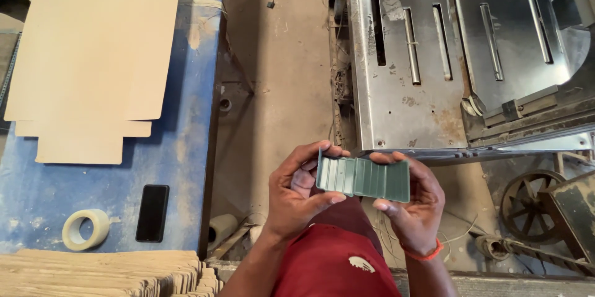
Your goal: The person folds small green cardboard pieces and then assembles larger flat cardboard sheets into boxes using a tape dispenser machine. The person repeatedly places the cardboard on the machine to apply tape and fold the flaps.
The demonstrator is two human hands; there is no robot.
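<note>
We look down on a steel machine bed (434, 68) with long slots, filling the upper right, and a blue table (180, 167) on the left. On that table lie flat cardboard blanks (93, 49), pale brown and stacked, and along the near edge a row of folded cardboard (105, 272). Between table and machine runs a dusty concrete floor (285, 86). A spoked iron wheel (527, 198) sits low on the right.

Over our red-clad lap we hold a green ribbed plastic piece (364, 177) level between both hands. Our left hand (300, 195) grasps its left end, thumb below the front edge and fingers curled behind the top corner. Our right hand (414, 207), with an orange band on the wrist, is closed around the right end, fingers wrapped over its top, thumb beneath. The piece spans the gap between the two grips, touching both.

Smaller things rest on the table: a black phone (152, 213) face down, and just left of it a roll of tape (85, 229)
</note>
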